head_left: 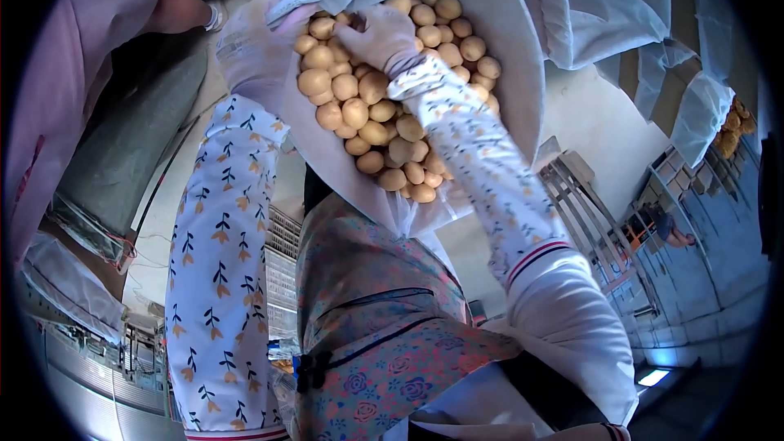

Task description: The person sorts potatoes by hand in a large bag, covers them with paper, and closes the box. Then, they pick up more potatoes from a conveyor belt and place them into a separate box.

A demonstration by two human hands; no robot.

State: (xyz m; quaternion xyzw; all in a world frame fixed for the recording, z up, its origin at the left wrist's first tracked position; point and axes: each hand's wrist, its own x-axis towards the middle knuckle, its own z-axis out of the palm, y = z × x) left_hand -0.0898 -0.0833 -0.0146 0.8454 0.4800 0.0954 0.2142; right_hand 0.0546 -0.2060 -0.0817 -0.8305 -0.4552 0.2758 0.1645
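The gloved left hand (247,53) has its fingers closed on the left edge of the sack (518,106). Potatoes (384,135) fill the sack. The right hand (380,33) rests on the far potatoes with its fingers curled; whether they hold one I cannot tell. The right wall of the sack is bare.

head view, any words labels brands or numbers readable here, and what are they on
No text can be read anywhere in this view.
sack: plain, no print shows.
sleeves: leaf pattern only, no letters.
apron: flower pattern only, no letters.
blue frames at the right: too blurred to tell whether they carry any marking.
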